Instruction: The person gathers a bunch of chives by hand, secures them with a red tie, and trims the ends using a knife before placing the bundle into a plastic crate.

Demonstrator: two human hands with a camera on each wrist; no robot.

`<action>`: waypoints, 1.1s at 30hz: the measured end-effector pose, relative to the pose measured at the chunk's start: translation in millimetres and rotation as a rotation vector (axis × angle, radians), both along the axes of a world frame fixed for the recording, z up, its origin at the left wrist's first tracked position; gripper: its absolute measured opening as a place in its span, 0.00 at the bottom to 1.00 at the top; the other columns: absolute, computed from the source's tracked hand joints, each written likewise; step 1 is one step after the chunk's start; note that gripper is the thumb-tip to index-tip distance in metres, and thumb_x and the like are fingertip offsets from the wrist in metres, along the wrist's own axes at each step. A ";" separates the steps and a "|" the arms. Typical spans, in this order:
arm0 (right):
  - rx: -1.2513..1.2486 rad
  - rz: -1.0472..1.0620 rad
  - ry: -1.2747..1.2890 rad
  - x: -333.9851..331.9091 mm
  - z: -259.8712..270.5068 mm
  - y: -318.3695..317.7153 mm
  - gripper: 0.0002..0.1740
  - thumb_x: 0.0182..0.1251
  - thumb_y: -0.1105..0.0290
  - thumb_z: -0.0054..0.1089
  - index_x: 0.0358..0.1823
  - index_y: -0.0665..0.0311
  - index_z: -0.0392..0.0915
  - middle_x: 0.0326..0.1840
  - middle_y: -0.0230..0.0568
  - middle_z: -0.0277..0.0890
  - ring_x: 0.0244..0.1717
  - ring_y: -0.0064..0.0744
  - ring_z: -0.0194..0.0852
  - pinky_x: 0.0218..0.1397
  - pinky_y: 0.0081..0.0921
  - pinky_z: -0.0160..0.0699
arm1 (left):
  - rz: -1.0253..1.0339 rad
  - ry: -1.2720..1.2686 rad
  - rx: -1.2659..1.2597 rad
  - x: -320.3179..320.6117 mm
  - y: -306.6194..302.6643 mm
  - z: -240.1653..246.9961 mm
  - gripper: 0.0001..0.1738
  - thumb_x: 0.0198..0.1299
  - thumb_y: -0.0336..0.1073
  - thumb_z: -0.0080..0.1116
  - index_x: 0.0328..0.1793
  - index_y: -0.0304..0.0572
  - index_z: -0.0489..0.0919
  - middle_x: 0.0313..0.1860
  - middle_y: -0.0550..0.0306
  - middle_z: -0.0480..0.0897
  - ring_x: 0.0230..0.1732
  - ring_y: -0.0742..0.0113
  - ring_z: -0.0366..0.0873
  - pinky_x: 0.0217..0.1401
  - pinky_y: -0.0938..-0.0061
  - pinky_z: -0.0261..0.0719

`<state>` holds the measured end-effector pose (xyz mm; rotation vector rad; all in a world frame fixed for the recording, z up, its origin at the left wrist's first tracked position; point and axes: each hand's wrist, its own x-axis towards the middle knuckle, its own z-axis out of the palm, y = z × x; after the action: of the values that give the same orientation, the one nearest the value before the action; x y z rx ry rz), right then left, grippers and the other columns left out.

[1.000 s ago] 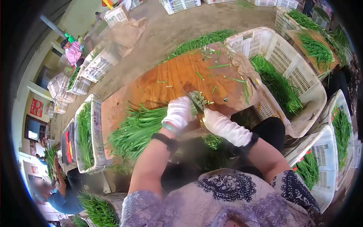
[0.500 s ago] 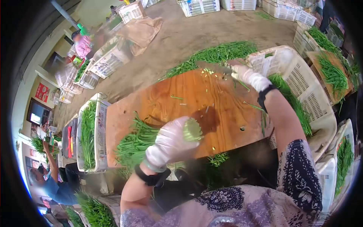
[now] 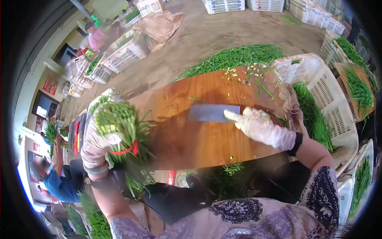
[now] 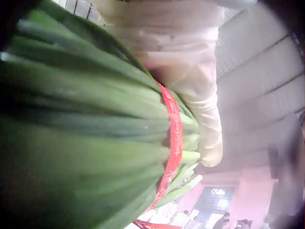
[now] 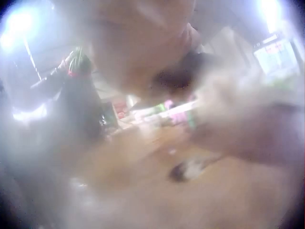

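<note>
In a white glove, my left hand (image 3: 93,149) grips a thick bunch of garlic chives (image 3: 119,123) off the board's left side, its trimmed stem ends facing up. A red printed band (image 4: 174,133) circles the stems in the left wrist view, with gloved fingers (image 4: 209,138) lying along them. My gloved right hand (image 3: 262,127) holds a cleaver by its handle, with the broad blade (image 3: 213,113) over the middle of the wooden board (image 3: 191,147). The right wrist view is badly blurred.
Cut stem bits (image 3: 232,73) lie along the board's far edge, beyond which loose greens (image 3: 238,55) cover the ground. A large white crate (image 3: 318,79) of chives stands at the right. Another person (image 3: 59,179) sits at the left.
My left hand has carried the bunch leftward off the board, stem ends turned up. My right hand has swung to the far right corner and back to mid-board; the cut bits now lie at the far edge.
</note>
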<state>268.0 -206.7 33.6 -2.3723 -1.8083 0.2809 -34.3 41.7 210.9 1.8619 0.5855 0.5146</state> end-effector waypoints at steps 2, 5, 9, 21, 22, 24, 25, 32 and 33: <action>-0.018 0.033 0.170 -20.5 -23.9 -10.5 0.23 0.71 0.61 0.49 0.67 0.32 0.70 0.38 0.49 0.71 0.41 0.49 0.76 0.46 0.42 0.75 | 0.027 -0.036 0.057 -12.9 6.4 4.6 0.46 0.41 0.37 0.78 0.69 0.35 0.68 0.59 0.54 0.78 0.58 0.65 0.76 0.63 0.68 0.73; 0.030 0.038 0.192 -48.3 -43.0 -19.9 0.22 0.73 0.63 0.47 0.64 0.25 0.72 0.41 0.45 0.72 0.49 0.50 0.73 0.54 0.43 0.71 | 0.084 -0.047 0.096 -22.3 12.5 1.6 0.46 0.40 0.39 0.78 0.67 0.34 0.69 0.57 0.55 0.79 0.57 0.64 0.76 0.62 0.68 0.73; -0.066 0.044 0.027 -39.3 -46.4 -12.0 0.19 0.72 0.63 0.48 0.56 0.28 0.79 0.41 0.45 0.73 0.49 0.51 0.73 0.54 0.42 0.71 | 0.084 0.000 -0.006 -40.5 18.6 -7.7 0.46 0.41 0.39 0.79 0.68 0.34 0.69 0.56 0.55 0.80 0.56 0.64 0.77 0.62 0.68 0.74; 0.375 -1.019 0.333 254.5 -93.4 121.1 0.28 0.54 0.52 0.69 0.53 0.62 0.80 0.45 0.46 0.83 0.49 0.41 0.81 0.54 0.38 0.74 | 0.092 0.057 -0.112 -39.2 31.4 -11.8 0.49 0.33 0.35 0.82 0.66 0.34 0.70 0.56 0.53 0.80 0.56 0.64 0.78 0.62 0.68 0.75; 0.432 -0.922 0.440 252.8 -90.1 117.1 0.25 0.57 0.56 0.67 0.53 0.63 0.80 0.44 0.46 0.83 0.47 0.40 0.80 0.52 0.37 0.74 | 0.061 0.030 -0.165 -32.0 27.8 -9.0 0.49 0.32 0.34 0.82 0.66 0.34 0.70 0.56 0.53 0.80 0.57 0.64 0.77 0.62 0.69 0.73; 0.574 -0.561 0.506 207.7 -75.6 101.7 0.21 0.61 0.62 0.64 0.53 0.63 0.80 0.40 0.43 0.83 0.43 0.38 0.78 0.48 0.35 0.73 | 0.116 -0.087 -0.178 -30.0 19.2 -12.2 0.48 0.33 0.32 0.80 0.66 0.33 0.69 0.55 0.55 0.80 0.55 0.65 0.77 0.61 0.70 0.74; 0.631 -0.473 0.768 192.3 -79.1 98.9 0.19 0.61 0.65 0.63 0.54 0.63 0.80 0.41 0.43 0.82 0.43 0.36 0.78 0.48 0.34 0.72 | 0.085 -0.123 -0.151 -32.6 25.2 -17.4 0.47 0.34 0.31 0.79 0.66 0.33 0.70 0.54 0.55 0.81 0.54 0.65 0.77 0.60 0.71 0.74; -0.069 -0.389 0.141 120.9 -103.9 44.0 0.38 0.58 0.61 0.68 0.71 0.32 0.64 0.65 0.50 0.69 0.62 0.44 0.72 0.67 0.39 0.71 | -0.220 -0.251 -0.317 -4.2 -25.4 -8.0 0.44 0.40 0.28 0.74 0.68 0.34 0.69 0.58 0.54 0.79 0.58 0.63 0.75 0.63 0.69 0.72; -0.178 -0.486 0.017 79.8 -38.9 36.1 0.46 0.54 0.64 0.70 0.75 0.44 0.58 0.61 0.53 0.71 0.60 0.49 0.73 0.68 0.45 0.67 | -0.323 -0.259 -0.333 2.3 -34.7 -5.5 0.44 0.40 0.29 0.74 0.68 0.34 0.69 0.59 0.53 0.78 0.60 0.63 0.74 0.65 0.68 0.71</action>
<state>347.8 -170.6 -5.3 -2.8201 -1.1831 0.4087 -32.1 6.9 205.5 1.5045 0.1767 0.4057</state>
